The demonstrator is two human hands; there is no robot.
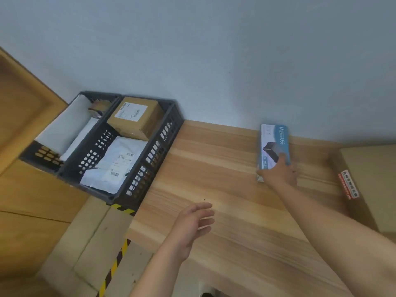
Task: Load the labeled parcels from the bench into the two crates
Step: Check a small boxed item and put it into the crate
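A blue and white USB-device box [273,140] lies on the wooden bench [214,179] by the wall. My right hand [280,174] grips its near end, thumb on one side and a finger over the top. My left hand [194,221] hovers open above the bench's near left part and holds nothing. Two dark crates stand at the bench's left end. The right crate [150,155] holds a labeled brown carton [137,116] and a white labeled mailer [115,163]. The left crate [42,155] holds white parcels.
A large cardboard box [368,181] with a red and white sticker sits at the bench's right end. A wooden door [23,116] is at the left. Black-yellow tape [115,262] marks the tiled floor below.
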